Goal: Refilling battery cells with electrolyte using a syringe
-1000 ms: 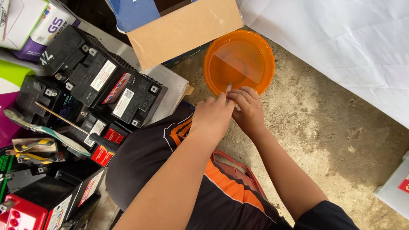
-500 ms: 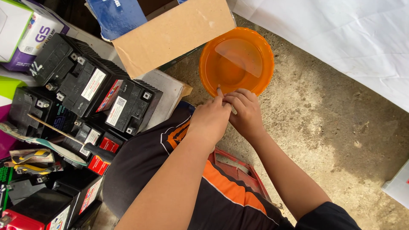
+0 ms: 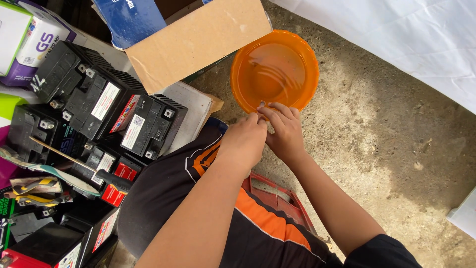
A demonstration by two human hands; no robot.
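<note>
Head camera view, looking straight down at a seated person's two bare hands, pressed together at the near rim of an orange basin point(image 3: 302, 54) that stands on the ground. Left hand point(image 3: 243, 141) is curled over, knuckles up, its fingers tucked toward the other hand. Right hand point(image 3: 286, 130) lies just beside it, touching it, fingers bent with the tips over the basin's near edge. Whether either hand pinches something small between the fingers cannot be told; nothing shows in the grip.

Inside the basin is a shallow pool of clear liquid with light ripples. The hands work right at its lip, so doing this well probably means keeping the wrists low and steady, pushing gently rather than hard, since a light basin like this could likely tip or slop.

Below the hands are the person's lap in dark shorts with orange trim point(image 3: 258, 223) and a red crate edge point(image 3: 282, 196) under the leg.

To the left, near the knee, black batteries point(image 3: 124, 119) stand packed closely, with a yellow-handled pair of pliers point(image 3: 32, 191) farther left. Beyond them, at the far left, a brown cardboard flap point(image 3: 198, 42) reaches almost to the basin's left side, leaving little room there.

To the right and far right, bare rough concrete ground point(image 3: 396, 149) lies open, edged at the far side by a white sheet point(image 3: 406, 34). That is the freer side for moving.
</note>
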